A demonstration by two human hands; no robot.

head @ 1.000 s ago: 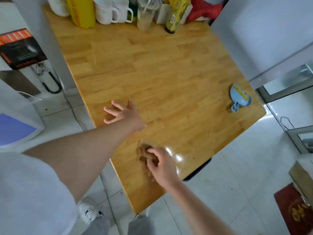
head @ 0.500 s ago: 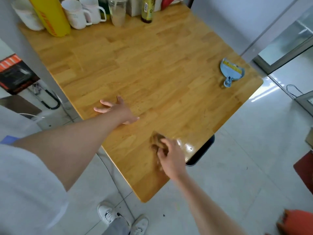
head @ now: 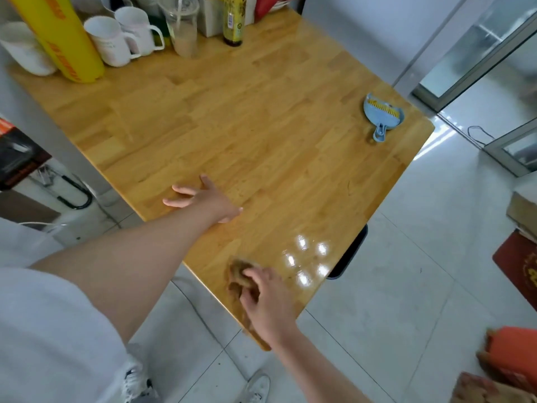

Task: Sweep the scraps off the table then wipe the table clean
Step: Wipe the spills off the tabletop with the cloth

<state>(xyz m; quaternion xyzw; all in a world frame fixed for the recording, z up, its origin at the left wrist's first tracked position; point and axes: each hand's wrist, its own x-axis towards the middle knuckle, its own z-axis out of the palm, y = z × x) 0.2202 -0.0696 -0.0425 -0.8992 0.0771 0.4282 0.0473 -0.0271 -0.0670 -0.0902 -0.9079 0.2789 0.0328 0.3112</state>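
A wooden table [head: 247, 117] fills the middle of the head view. My right hand [head: 268, 303] grips a brown cloth [head: 239, 276] and presses it on the tabletop near the front corner. My left hand [head: 206, 199] rests flat on the wood by the left edge, fingers spread. A small blue dustpan with a yellow brush [head: 382, 113] lies near the table's right edge. Wet shine [head: 306, 260] glints on the wood just right of the cloth.
At the table's far end stand a yellow roll [head: 58, 36], white mugs [head: 122, 36], a plastic cup [head: 181, 24] and a bottle [head: 232, 21]. Tiled floor [head: 392, 301] surrounds the table. A dark chair edge [head: 350, 251] shows under the right side. My shoes [head: 255, 388] are below.
My right hand has slid the cloth back toward the table's front corner. The left hand stays planted on the wood. The camera view has shifted.
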